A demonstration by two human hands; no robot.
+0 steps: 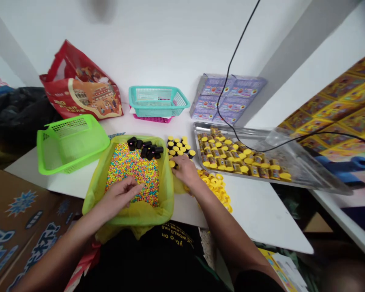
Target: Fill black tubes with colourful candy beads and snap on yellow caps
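Note:
A green basket (169, 194) lined with a yellow bag holds a mass of small multicoloured balls (134, 170). Several small black containers (149, 150) lie on the balls at the far side. My left hand (121, 194) hovers over the near part of the balls with its fingers curled; whatever might be inside them is hidden. To the right of the basket stand several black containers with yellow lids (179, 145). My right hand (185, 172) is at the near edge of this group, its fingers closed on one yellow-lidded container (172, 164). Loose yellow caps (217, 188) lie beside the right wrist.
A metal tray (304, 176) with rows of yellow-lidded containers (231, 154) stands on the right, crossed by a black cable (230, 65). Behind are a light green basket (73, 142), a turquoise basket (158, 109), purple boxes (228, 97) and a red bag (85, 93).

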